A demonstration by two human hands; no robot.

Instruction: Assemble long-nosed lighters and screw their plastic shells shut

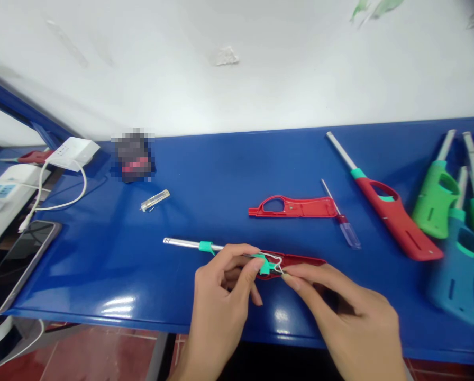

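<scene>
In front of me is an opened gas lighter, its long metal tube (183,243) pointing left and its red shell half (302,259) lying under my fingers. My left hand (225,291) grips the lighter around its green trigger (264,265). A thin white wire (277,260) loops out beside the trigger. The fingertips of my right hand (348,312) pinch at the wire's lower end; they partly hide what is there. Beyond the hands lies the other red shell half (314,208), with a screwdriver (348,233) touching its right end.
A small clear fuel tank (155,200) lies left of centre. Assembled lighters in red (399,222), green (435,203) and blue (455,264) lie at the right. At the left are a phone (26,262), a white charger (73,152) with cable, and a blurred dark object (134,157).
</scene>
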